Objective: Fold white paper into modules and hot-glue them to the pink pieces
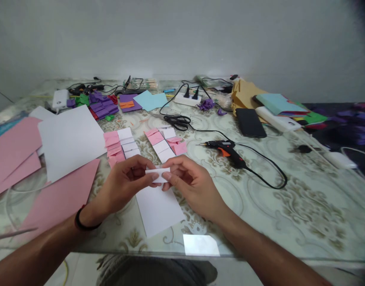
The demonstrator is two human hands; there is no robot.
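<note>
Both my hands pinch one small folded piece of white paper [159,171] above the table. My left hand [125,178] grips its left end, thumb in front and fingers behind. At its right end, my right hand [190,180] holds it the same way. Below them lies a white paper strip [160,210], flat on the patterned cloth. Just beyond my hands are folded pink paper pieces [113,145] beside folded white pieces [127,139], and a second group with pink pieces [177,145] to the right. A small white paper scrap [200,245] rests at the near edge.
A hot glue gun [225,151] with a looping cord lies to the right. Black-handled scissors [178,121], a power strip [187,99] and a phone [250,123] sit farther back. White sheets [71,139] and pink sheets [60,198] cover the left; purple folded papers [102,106] lie behind.
</note>
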